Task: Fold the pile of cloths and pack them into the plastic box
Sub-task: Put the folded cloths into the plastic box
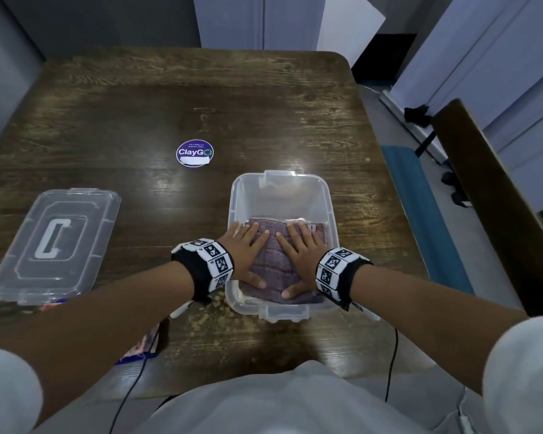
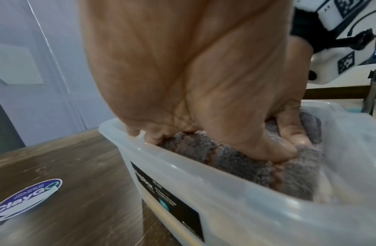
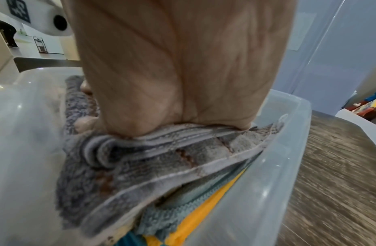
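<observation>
A clear plastic box (image 1: 281,187) stands on the wooden table at centre right. Inside it lies a folded grey-purple towel (image 1: 271,258) on top of a stack. My left hand (image 1: 246,249) and right hand (image 1: 300,256) lie flat side by side on the towel, fingers straight, pressing it down. In the left wrist view the left hand (image 2: 203,99) sinks into the grey towel (image 2: 235,159) behind the box wall (image 2: 203,191). In the right wrist view the right hand (image 3: 172,74) presses the grey towel (image 3: 140,163); a teal cloth (image 3: 172,214) and a yellow cloth (image 3: 203,211) show beneath it.
The box's clear lid (image 1: 55,242) lies flat at the table's left. A round purple ClayGo sticker (image 1: 195,152) sits behind the box. A dark wooden chair back (image 1: 489,195) stands at the right, beside the table's edge. Thin cables hang from both wrists.
</observation>
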`<act>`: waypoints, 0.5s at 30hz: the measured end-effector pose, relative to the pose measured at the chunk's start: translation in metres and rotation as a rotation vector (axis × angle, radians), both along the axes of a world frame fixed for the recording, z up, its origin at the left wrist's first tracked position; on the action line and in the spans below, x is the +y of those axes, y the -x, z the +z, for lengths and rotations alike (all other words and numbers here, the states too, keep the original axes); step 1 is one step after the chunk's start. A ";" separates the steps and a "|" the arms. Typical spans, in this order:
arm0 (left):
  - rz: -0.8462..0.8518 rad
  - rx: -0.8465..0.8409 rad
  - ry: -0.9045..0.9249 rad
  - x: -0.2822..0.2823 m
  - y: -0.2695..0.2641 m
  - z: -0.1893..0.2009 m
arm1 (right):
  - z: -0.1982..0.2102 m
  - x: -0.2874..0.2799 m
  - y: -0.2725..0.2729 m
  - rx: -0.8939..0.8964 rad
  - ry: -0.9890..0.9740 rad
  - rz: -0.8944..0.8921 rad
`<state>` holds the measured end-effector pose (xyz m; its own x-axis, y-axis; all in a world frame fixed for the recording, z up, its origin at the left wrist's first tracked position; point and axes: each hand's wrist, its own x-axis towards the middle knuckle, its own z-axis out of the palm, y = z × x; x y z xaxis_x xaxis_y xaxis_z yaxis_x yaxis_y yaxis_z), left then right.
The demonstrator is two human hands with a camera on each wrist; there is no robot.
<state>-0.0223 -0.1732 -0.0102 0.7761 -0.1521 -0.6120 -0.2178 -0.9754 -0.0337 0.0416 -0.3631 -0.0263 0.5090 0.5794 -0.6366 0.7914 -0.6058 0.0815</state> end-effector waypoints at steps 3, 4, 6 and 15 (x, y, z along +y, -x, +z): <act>-0.024 -0.035 -0.058 -0.004 0.000 -0.006 | -0.005 0.004 0.001 -0.001 0.001 -0.023; -0.025 -0.034 -0.073 -0.007 -0.001 -0.010 | -0.007 0.005 0.002 -0.004 0.006 -0.027; -0.021 -0.023 -0.107 -0.011 -0.005 -0.019 | -0.011 0.006 0.003 -0.004 0.026 -0.036; -0.029 0.010 -0.257 -0.025 -0.009 -0.033 | -0.021 0.020 -0.003 0.073 0.081 -0.076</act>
<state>-0.0135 -0.1983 -0.0434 0.7672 -0.0128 -0.6413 -0.2474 -0.9283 -0.2775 0.0451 -0.3431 -0.0468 0.5004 0.4861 -0.7164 0.7490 -0.6581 0.0767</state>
